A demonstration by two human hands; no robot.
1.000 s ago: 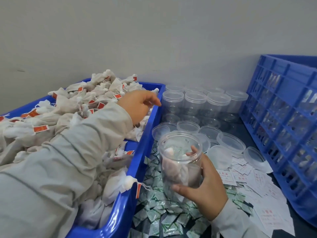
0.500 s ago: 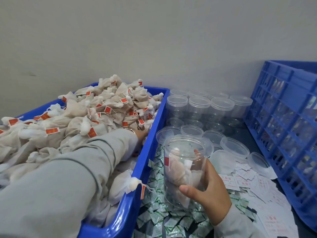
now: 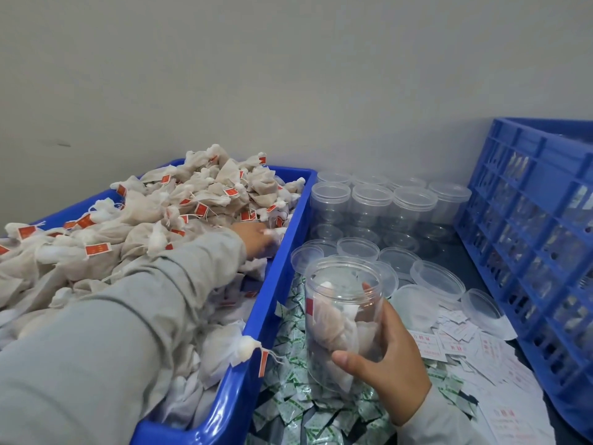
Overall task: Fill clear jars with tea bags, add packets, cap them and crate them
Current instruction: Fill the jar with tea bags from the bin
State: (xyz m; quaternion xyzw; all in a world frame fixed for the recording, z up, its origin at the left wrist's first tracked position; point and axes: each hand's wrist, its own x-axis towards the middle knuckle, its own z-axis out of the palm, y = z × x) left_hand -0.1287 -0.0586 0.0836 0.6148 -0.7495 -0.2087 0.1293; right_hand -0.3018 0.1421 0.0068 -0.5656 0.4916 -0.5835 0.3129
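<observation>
My left hand point(image 3: 256, 239) is down among the tea bags point(image 3: 154, 220), which are heaped above the tray rim point(image 3: 272, 284). The rim stands between that heap and the jar point(image 3: 345, 322) my right hand point(image 3: 385, 364) grips. Behind the jar, lids point(image 3: 438, 279) and empty jars point(image 3: 372, 203) crowd the table, with the crate point(image 3: 532, 252) walling off the right. Over the packets point(image 3: 288, 409) in front, I see open room.

You wear light grey long sleeves on both arms. Your left sleeve point(image 3: 106, 342) wrinkles toward its cuff, with one seam along it. Both hands are bare.
</observation>
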